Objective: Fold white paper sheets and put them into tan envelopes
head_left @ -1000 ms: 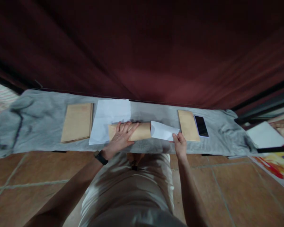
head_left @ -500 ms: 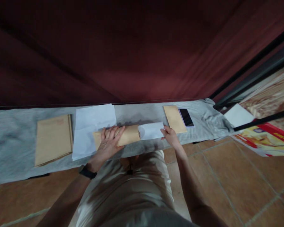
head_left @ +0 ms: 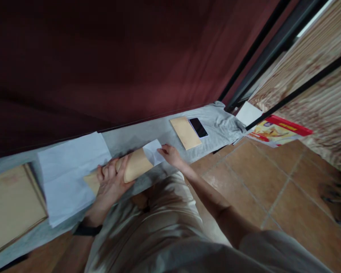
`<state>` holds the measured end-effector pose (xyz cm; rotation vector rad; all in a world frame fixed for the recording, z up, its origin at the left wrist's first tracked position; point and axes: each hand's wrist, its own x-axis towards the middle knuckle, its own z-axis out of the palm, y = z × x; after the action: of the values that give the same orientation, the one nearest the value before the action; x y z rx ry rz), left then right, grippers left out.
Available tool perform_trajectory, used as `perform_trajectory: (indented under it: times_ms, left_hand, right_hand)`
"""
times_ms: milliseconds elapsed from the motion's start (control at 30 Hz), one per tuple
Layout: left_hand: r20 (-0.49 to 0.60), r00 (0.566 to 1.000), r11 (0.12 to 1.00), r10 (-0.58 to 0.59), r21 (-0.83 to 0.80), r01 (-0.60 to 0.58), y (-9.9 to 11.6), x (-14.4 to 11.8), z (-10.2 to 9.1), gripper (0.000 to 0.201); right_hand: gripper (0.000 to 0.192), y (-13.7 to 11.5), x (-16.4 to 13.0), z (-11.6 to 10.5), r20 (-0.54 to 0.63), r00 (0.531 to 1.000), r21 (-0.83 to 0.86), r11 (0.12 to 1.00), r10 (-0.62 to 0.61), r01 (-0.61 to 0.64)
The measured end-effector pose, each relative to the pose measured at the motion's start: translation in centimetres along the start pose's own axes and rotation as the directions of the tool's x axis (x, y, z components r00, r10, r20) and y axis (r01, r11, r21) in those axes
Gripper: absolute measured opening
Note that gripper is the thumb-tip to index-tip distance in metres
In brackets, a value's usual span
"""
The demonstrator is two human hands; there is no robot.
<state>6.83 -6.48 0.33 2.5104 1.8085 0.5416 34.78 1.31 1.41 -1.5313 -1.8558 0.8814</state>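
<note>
- On the grey cloth (head_left: 220, 119), in front of the person's legs, lies the brown envelope (head_left: 138, 165), its left end overlapping the loose white sheets (head_left: 72, 167) and its right end open, with folded white paper (head_left: 153, 151) sticking out
- The left hand (head_left: 113, 180) is palm down on the envelope, fingers laid across the top and thumb at the near edge, holding it down
- The right hand (head_left: 171, 154) is narrow, thumb and fingers pinching the outer end of the paper
- Both pieces look light; the envelope seems fairly stiff but springy, since it bows up around the middle, and hard pressure there would likely crease it
- The paper looks thinner and softer, apt to buckle if pushed from its far end alone; a hold close to the envelope's mouth should keep it straighter
- The mouth's edges look the likeliest place to tear or snag, so the envelope is best held by its body
- Farther right, a smaller brown envelope (head_left: 186, 132) lies just beside a phone (head_left: 198, 127)
</note>
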Motion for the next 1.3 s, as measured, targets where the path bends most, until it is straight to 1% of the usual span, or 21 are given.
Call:
perform_trajectory:
  times_ms: [100,167,233,300,400,500,633,733,800,900,967,1067,1200,1300]
  left_hand:
    - [-0.004,1.0,1.0,-0.002,-0.023,0.001,0.1,0.1,0.2,0.097]
    - [-0.002,1.0,1.0,0.005,-0.031,-0.005,0.3,0.2,0.3,0.099]
    - [0.004,1.0,0.999,0.015,-0.028,-0.015,0.5,0.3,0.4,0.101]
    - [0.01,1.0,0.999,0.024,-0.023,-0.023,0.9,0.4,0.4,0.1]
    - [0.013,0.999,0.999,0.034,-0.03,-0.034,1.5,0.6,0.5,0.099]
    - [0.003,0.999,0.997,0.046,-0.056,-0.045,1.8,0.6,0.6,0.097]
    - [-0.004,0.998,0.996,0.064,-0.058,-0.064,1.7,0.5,0.6,0.094]
    - [-0.003,0.996,0.996,0.085,-0.04,-0.085,1.6,0.3,0.6,0.095]
    - [-0.007,0.995,0.995,0.095,-0.037,-0.095,1.4,0.2,0.5,0.096]
    - [-0.018,0.994,0.993,0.11,-0.034,-0.11,1.2,0.1,0.6,0.097]
    - [-0.025,0.992,0.992,0.12,-0.032,-0.121,1.1,0.0,0.7,0.096]
    - [-0.037,0.991,0.992,0.125,-0.03,-0.126,1.1,0.0,0.8,0.096]
    - [-0.042,0.993,0.993,0.113,-0.034,-0.115,1.1,0.1,0.7,0.097]
    - [-0.042,0.993,0.993,0.11,-0.027,-0.112,1.0,0.2,0.7,0.096]
  right_hand:
    - [0.029,-0.4,0.0,1.0,0.015,0.997,0.028,0.996,-0.08,0.08]
    - [0.03,-0.6,0.0,1.6,0.056,0.995,0.068,0.994,-0.088,0.084]
    - [0.033,-0.6,0.0,2.2,0.115,0.992,0.104,0.993,-0.058,0.046]
    - [0.034,-0.6,0.1,2.8,0.181,0.983,0.146,0.989,-0.007,-0.019]
    - [0.027,-0.4,0.3,3.6,0.228,0.972,0.211,0.971,0.062,-0.111]
    - [0.019,-0.4,0.4,3.9,0.221,0.97,0.237,0.959,0.101,-0.154]
    - [0.021,-0.6,0.0,3.6,0.23,0.966,0.191,0.968,0.116,-0.161]
    - [0.022,-0.8,-0.4,3.3,0.216,0.972,0.161,0.979,0.091,-0.128]
    - [0.022,-0.9,-0.5,3.2,0.206,0.977,0.157,0.984,0.052,-0.085]
    - [0.024,-1.0,-0.4,3.3,0.222,0.975,0.142,0.989,-0.007,-0.025]
    - [0.025,-0.9,-0.3,3.5,0.23,0.973,0.141,0.99,-0.023,-0.01]
    - [0.024,-0.8,-0.3,4.0,0.2,0.98,0.159,0.987,-0.008,-0.025]
    - [0.024,-1.0,-0.8,4.3,0.158,0.986,0.163,0.984,0.042,-0.068]
    - [0.024,-1.2,-1.3,4.1,0.091,0.994,0.143,0.986,0.067,-0.08]
